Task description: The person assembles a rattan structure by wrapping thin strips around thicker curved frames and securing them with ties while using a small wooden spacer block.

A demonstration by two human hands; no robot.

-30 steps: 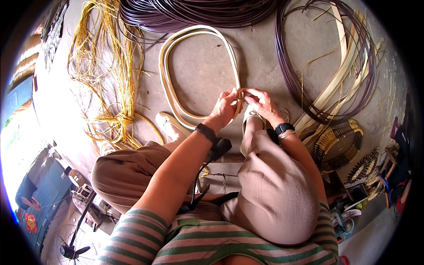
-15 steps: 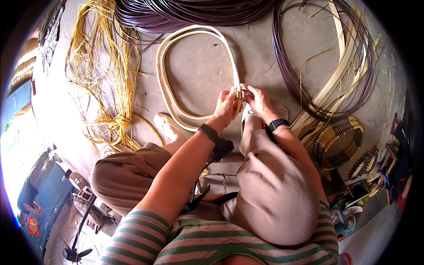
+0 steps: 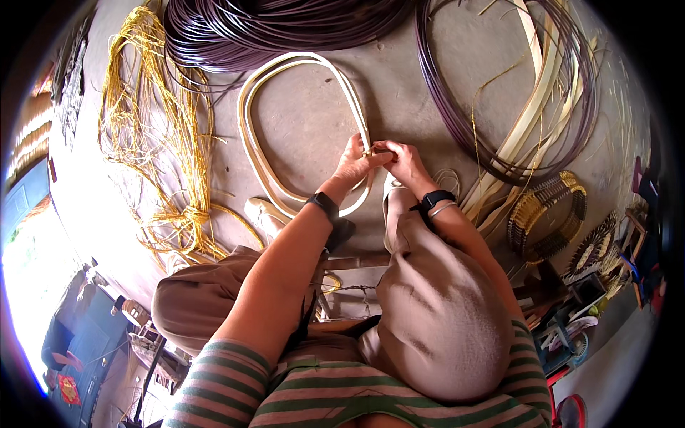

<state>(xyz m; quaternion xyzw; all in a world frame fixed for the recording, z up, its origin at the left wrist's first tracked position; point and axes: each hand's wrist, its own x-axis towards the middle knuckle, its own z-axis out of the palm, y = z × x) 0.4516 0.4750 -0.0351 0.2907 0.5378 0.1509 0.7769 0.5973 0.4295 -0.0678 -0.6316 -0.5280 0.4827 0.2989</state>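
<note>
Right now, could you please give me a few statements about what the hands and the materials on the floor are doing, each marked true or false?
1. Both hands, left hand and right hand, meet on the pale oval hoop. True.
2. The yellow strands lie to the person's right. False: they lie to the left.
3. The dark purple coil lies beyond the hoop. True.
4. Both wrists are bare. False: each wears a dark band.

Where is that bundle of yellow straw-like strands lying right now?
In the head view, the yellow strands sprawl on the concrete floor at the person's left, beside the pale oval hoop and below-left of the dark purple coil.
</note>
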